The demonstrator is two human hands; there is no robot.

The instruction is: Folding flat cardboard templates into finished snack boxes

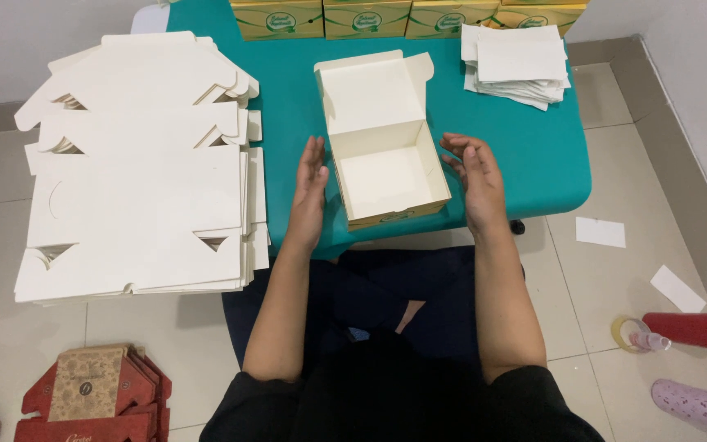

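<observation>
One open cream box, two open hands flanking it, left hand, right hand

A low teal table stands on a floor of pale grey tiles with a darker strip along the plain white wall — a second white wall behind. Light is even and soft — shadows faint.

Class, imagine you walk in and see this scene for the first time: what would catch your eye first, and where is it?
Probably the open cream box with its lid up, at the middle of the teal table, between the left hand and right hand, neither of which touches it. Next, the big stack of flat white box blanks to the left.
</observation>
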